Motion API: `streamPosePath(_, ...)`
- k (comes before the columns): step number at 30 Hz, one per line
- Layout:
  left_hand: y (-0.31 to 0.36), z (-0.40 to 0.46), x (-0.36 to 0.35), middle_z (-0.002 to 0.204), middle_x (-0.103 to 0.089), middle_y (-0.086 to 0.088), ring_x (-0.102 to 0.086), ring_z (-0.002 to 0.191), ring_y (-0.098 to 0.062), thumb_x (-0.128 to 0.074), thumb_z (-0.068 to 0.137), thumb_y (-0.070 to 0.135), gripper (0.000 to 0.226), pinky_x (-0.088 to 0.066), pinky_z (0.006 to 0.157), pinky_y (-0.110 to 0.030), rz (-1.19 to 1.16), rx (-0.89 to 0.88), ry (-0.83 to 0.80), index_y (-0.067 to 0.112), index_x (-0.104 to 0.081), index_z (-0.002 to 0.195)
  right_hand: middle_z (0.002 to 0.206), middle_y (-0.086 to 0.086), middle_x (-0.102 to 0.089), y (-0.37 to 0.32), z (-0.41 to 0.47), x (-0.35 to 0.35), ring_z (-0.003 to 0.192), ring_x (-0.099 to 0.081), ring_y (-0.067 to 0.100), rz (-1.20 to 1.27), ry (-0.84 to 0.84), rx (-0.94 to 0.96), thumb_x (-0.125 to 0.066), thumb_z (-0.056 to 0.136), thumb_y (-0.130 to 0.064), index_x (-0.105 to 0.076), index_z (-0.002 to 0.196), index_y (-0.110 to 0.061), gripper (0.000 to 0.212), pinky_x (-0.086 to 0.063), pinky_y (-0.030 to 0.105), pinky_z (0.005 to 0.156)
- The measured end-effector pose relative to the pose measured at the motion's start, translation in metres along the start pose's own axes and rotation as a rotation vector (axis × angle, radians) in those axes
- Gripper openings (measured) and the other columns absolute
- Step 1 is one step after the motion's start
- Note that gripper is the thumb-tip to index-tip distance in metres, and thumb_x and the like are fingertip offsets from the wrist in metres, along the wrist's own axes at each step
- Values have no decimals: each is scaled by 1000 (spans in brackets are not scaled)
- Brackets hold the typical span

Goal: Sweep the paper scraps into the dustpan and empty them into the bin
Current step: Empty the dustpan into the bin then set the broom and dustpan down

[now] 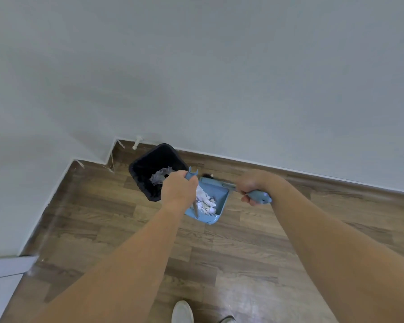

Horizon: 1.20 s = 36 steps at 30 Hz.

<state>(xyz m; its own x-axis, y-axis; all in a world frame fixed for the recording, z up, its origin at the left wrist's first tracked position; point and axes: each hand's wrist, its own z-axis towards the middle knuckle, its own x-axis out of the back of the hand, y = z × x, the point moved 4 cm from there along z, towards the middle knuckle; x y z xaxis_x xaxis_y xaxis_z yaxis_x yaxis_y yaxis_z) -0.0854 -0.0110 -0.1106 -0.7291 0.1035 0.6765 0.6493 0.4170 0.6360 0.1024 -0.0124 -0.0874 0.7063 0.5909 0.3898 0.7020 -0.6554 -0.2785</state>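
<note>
The left hand [176, 191] was clamped on the dustpan [214, 203] pole, the right hand [252, 188] on the broom [258, 197]. Scraps [205, 200] sat in the pan just beside the bin [149, 169] (some already inside, apparently). A hasty tip could have spilled paper onto the floor [243, 252].

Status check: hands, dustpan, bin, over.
Left hand shut on dustpan handle; right hand shut on broom handle. Dustpan beside black bin, paper scraps in pan, some in bin. Nothing blocking.
</note>
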Motion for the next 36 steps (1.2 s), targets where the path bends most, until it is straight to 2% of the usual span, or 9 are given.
streamPosePath(4,-3,-3,2,60,-52,-2,-43,54,-16,-52,86,21,24,-36,52,-28,19,21,-10,5,-58,70,85,19,-54,11,-27,13,56,-43,20,38,-53,-49,-32,85,4,-47,74,-3,20,-33,26,51)
streamPosePath(7,-1,-9,0,59,-50,0,-42,53,-15,-52,87,20,22,-33,50,-27,3,35,-39,7,-55,69,79,18,-58,8,-35,7,61,-49,24,-16,0,15,-33,86,4,-47,67,-5,26,-38,29,55)
streamPosePath(11,-1,-13,-5,55,-49,1,-41,51,-15,-52,87,19,25,-32,49,-25,-9,34,-42,11,-50,63,64,4,-45,-8,-19,-1,53,-44,13,78,94,62,-43,92,-3,-37,62,-13,33,-40,20,49)
streamPosePath(17,0,-9,-2,52,-46,2,-39,49,-15,-52,85,19,30,-29,49,-25,-21,24,-38,16,-43,56,62,10,-47,-15,17,-19,38,-48,13,205,57,4,-31,92,-2,-41,72,-9,24,-34,18,39)
streamPosePath(21,-3,-6,-1,56,-50,2,-43,51,-16,-52,86,22,25,-37,53,-26,-41,34,-24,13,-53,63,65,11,-48,-7,23,-39,30,-48,14,201,15,-17,-29,90,-1,-46,83,-6,19,-36,12,33)
streamPosePath(25,-5,-7,-1,63,-56,-1,-48,57,-18,-53,86,26,24,-43,59,-31,-56,34,-18,7,-64,76,68,12,-53,-1,13,-48,21,-48,12,70,5,-17,-25,93,-1,-43,77,-7,25,-36,12,34)
streamPosePath(30,-8,-20,-9,71,-64,-4,-56,58,-18,-56,82,24,14,-53,62,-33,-177,163,-165,14,-65,86,71,9,-54,5,-9,-66,50,-44,16,-63,12,36,-34,94,0,-37,64,-11,32,-37,24,47)
streamPosePath(34,-3,-35,-8,71,-63,-8,-50,48,-14,-52,90,7,11,-43,49,-26,-337,265,-364,13,-61,92,60,7,-58,13,-15,-79,43,-49,12,-1,-63,37,-27,92,4,-42,65,-9,34,-36,21,43)
streamPosePath(36,1,-43,-3,67,-59,-7,-48,46,-14,-50,91,3,13,-41,49,-26,-383,264,-383,10,-60,95,66,9,-50,19,-19,-73,32,-49,12,270,-64,1,-27,90,2,-43,73,-7,25,-34,13,37)
